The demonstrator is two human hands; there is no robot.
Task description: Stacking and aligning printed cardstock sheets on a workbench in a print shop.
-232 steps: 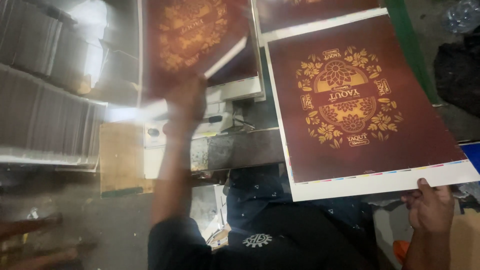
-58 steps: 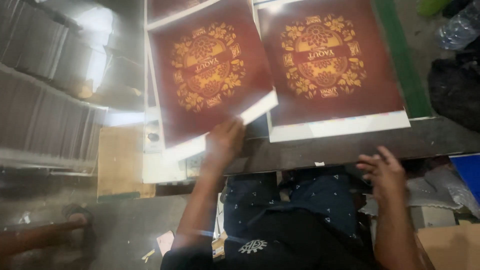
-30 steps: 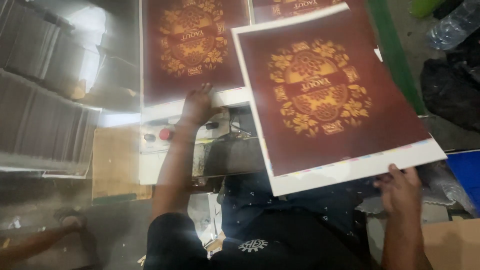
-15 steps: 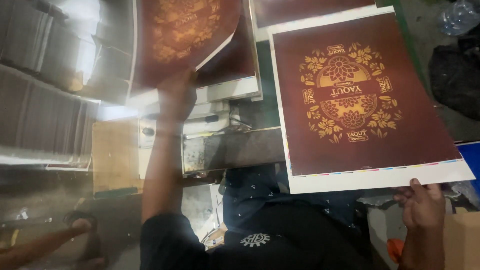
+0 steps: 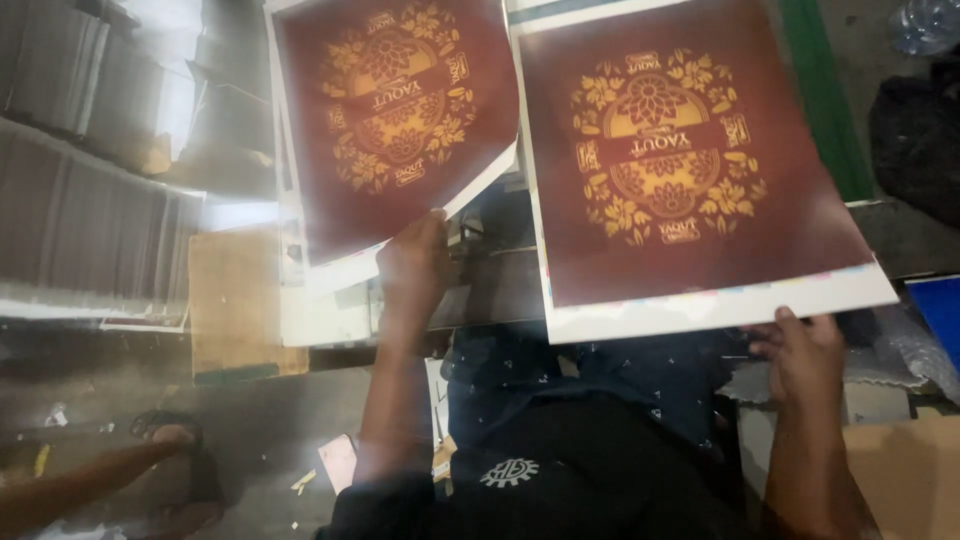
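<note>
My left hand (image 5: 415,270) grips the lower edge of a dark red printed sheet (image 5: 400,110) with a gold floral emblem, lifted and tilted above a stack of like sheets (image 5: 300,290). My right hand (image 5: 805,350) holds the white bottom margin of a second, larger-looking dark red sheet (image 5: 680,160) with the same gold emblem, held out flat at the right. The two sheets sit side by side, their inner edges almost touching.
A machine table edge (image 5: 500,290) runs under the sheets. Stacks of grey paper (image 5: 70,150) fill the left. A cardboard piece (image 5: 235,300) lies below them. A green strip (image 5: 820,100) and a black bag (image 5: 915,140) are at the right. Another person's foot (image 5: 170,440) is at lower left.
My left hand has brought its sheet down and turned it face up beside the right sheet. The right sheet has shifted slightly up and left with my right hand.
</note>
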